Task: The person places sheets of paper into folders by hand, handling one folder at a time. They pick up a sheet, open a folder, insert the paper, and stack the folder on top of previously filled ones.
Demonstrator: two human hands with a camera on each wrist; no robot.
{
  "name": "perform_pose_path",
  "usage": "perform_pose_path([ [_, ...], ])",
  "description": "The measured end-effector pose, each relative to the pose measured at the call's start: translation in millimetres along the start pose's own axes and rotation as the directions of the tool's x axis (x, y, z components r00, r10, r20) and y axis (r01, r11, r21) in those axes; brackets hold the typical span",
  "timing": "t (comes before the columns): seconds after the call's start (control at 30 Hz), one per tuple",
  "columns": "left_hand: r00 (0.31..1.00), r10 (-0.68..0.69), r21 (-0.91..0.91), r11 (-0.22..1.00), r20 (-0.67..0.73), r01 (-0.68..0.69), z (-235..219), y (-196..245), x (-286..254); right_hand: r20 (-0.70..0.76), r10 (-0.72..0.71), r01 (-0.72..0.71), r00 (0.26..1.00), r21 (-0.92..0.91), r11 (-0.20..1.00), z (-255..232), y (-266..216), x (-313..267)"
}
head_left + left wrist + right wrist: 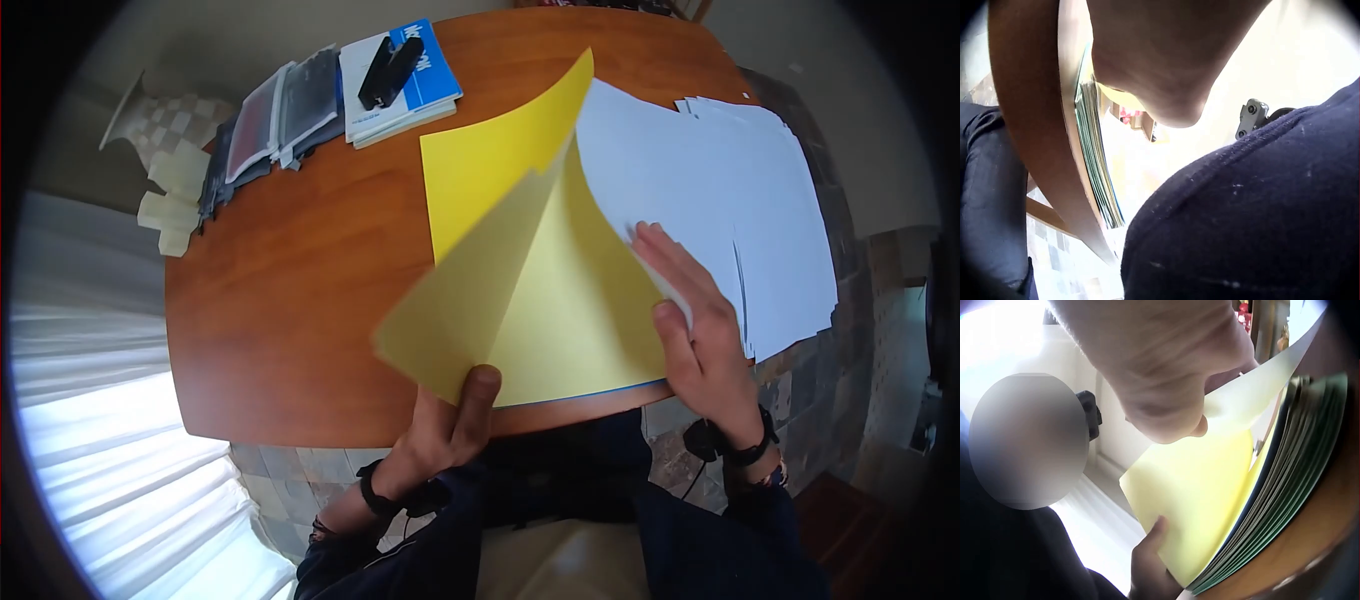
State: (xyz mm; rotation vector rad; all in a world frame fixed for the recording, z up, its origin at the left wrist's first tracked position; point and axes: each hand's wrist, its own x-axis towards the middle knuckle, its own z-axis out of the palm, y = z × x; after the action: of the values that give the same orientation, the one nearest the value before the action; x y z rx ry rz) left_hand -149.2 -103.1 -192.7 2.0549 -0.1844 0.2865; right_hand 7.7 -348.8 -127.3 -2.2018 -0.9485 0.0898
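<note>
A pale yellow sheet of paper (575,340) stands curled up over a bright yellow sheet (450,165). At its near left corner my left hand (450,425) pinches the paper, thumb on top and fingers hidden beneath. The right hand (705,345) has its thumb over the sheet's right edge and its longer fingers on the far side, with the edge between them. In the right wrist view a thick stack of coloured paper (1285,481), with green, beige and dark blue edges, lies under the yellow. A spread of white paper (775,220) lies beside the right hand.
A black stapler (390,72) rests on blue-and-white notebooks (437,75) at the back of the wooden table (300,300). Left of them are clear plastic sleeves (308,95) and dark folders (222,170). The table's curved front edge runs close to the body.
</note>
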Motion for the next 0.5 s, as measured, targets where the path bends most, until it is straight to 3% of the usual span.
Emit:
perform_pose_path([
  [0.03, 0.998, 0.014, -0.020, 1.000, -0.056, -0.015, 3, -5, -13, 0.011, -0.010, 0.010, 1.000, 0.006, 1.000, 7, -6, 2],
  [0.07, 0.985, 0.135, 0.310, 0.946, -0.109, -0.095, 3, -7, -20, 0.094, -0.028, 0.030, 0.995, -0.020, 0.999, 15, -12, 6],
  [0.1, 0.982, 0.158, 0.445, 0.890, -0.106, -0.095, 4, -12, -31, 0.174, -0.043, 0.052, 0.984, -0.042, 0.998, 25, -17, 8],
  [0.2, 0.963, 0.263, 0.799, 0.590, -0.056, -0.115, 2, -16, -50, 0.283, -0.085, 0.112, 0.955, -0.083, 0.990, 50, -30, 9],
  [0.27, 0.949, 0.315, 0.891, 0.431, -0.001, -0.142, 0, -15, -50, 0.342, -0.117, 0.160, 0.933, -0.101, 0.982, 61, -35, 9],
  [0.3, 0.963, 0.175, 0.648, 0.761, -0.206, 0.000, 4, -16, -50, 0.341, -0.123, 0.165, 0.932, -0.098, 0.981, 63, -38, 10],
  [0.33, 0.959, 0.070, 0.477, 0.876, -0.276, 0.074, 6, -15, -50, 0.362, -0.141, 0.171, 0.921, -0.050, 0.984, 65, -41, 11],
  [0.4, 0.907, -0.162, 0.039, 0.981, -0.389, 0.191, 8, -11, -45, 0.391, -0.165, 0.172, 0.906, 0.017, 0.985, 66, -44, 14],
  [0.43, 0.868, -0.290, -0.208, 0.953, -0.403, 0.222, 8, -8, -42, 0.392, -0.170, 0.177, 0.904, 0.020, 0.984, 65, -44, 17],
  [0.5, 0.865, -0.296, -0.209, 0.951, -0.405, 0.228, 9, -7, -37, 0.391, -0.158, 0.162, 0.907, 0.023, 0.986, 62, -42, 23],
])
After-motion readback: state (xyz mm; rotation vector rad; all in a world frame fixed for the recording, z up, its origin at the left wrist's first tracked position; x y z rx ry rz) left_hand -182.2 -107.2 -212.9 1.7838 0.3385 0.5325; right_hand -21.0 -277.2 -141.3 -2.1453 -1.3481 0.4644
